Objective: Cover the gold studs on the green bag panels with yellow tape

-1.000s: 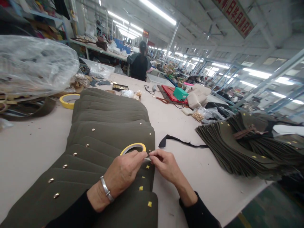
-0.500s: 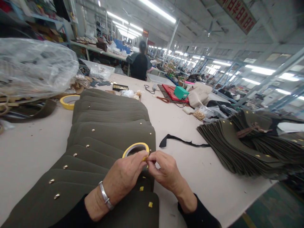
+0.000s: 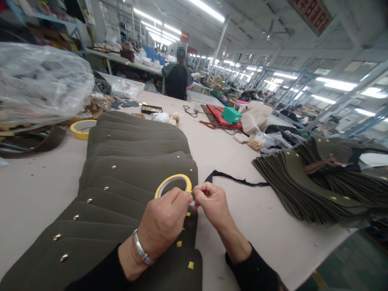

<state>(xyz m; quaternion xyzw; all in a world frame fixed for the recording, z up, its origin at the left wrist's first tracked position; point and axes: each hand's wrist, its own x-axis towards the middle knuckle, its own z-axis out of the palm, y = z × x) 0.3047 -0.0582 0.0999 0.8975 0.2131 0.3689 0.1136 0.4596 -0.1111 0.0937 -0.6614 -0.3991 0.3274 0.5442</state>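
Green box on red item, clear plastic bag, ceiling fan, background person

L hand, silver bracelet on wrist, grips yellow tape roll tilted up above overlapping olive pieces; R hand just beside, fingertips pinched together, can't tell what's btwn them; pieces carry metal studs on L side, yellow tape bits near R edge; 2nd tape roll on table, far L; black strip R of pieces, nr olive stack; green box farther back; person beyond table.
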